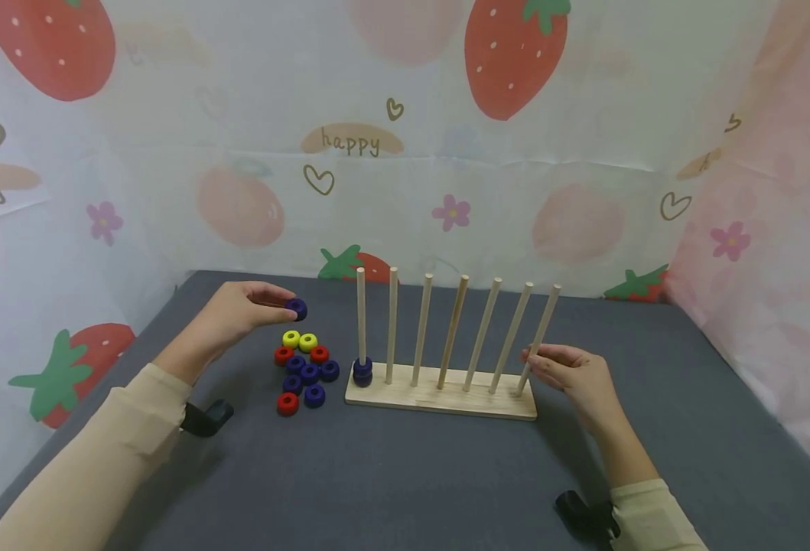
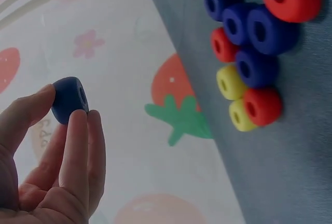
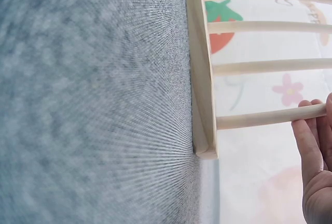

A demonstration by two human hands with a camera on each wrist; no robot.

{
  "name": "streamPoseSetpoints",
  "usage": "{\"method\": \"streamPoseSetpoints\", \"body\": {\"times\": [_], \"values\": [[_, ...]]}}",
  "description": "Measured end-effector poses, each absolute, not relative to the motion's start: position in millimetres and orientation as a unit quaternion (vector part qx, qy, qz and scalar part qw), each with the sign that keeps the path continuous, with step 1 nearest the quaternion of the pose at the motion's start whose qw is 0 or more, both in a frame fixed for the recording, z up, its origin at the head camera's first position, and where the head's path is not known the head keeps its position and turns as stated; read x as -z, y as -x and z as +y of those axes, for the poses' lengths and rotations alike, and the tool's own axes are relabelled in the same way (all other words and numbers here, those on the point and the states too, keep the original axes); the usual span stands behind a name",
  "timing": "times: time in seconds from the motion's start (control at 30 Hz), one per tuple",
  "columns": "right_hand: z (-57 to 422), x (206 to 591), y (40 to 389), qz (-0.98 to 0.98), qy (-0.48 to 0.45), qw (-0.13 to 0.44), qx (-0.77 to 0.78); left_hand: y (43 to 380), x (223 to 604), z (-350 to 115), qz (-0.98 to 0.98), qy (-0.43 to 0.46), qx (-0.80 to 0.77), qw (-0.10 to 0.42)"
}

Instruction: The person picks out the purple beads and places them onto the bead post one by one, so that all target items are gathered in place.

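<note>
My left hand pinches a dark blue wooden bead between thumb and fingertips, raised above the loose beads. The bead's hole shows in the left wrist view. A wooden peg rack with several upright pegs stands on the table. Two dark blue beads are stacked at the bottom of its leftmost peg. At the rack's other end my right hand holds the rightmost peg between thumb and fingers. That peg carries no beads.
Loose beads lie close together left of the rack: several blue ones, red ones and two yellow ones. Dark grey cloth covers the table. Behind it hangs a strawberry-patterned curtain.
</note>
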State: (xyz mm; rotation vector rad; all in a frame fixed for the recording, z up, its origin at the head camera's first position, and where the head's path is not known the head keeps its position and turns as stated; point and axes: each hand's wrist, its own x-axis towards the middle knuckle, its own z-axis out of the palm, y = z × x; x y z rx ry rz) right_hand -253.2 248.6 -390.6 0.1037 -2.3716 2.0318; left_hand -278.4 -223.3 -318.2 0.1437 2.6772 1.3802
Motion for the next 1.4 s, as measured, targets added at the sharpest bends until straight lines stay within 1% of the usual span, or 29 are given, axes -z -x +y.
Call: {"method": "streamPoseSetpoints", "body": {"times": [0.5,1.17,1.4], "values": [[248.8,391.0,253.2,-0.757,-0.029,0.006,-0.653,284.1,287.7,-207.5,0.876,-0.062,-0.475,0.062],[248.5,389.6,252.9,-0.759,-0.025,0.008,-0.65,278.6,260.4,-184.1,0.856,-0.092,-0.509,0.004],[248.2,389.9,253.0,-0.759,-0.028,0.009,-0.651,278.4,254.0,-177.1,0.841,-0.096,-0.532,-0.005]]}}
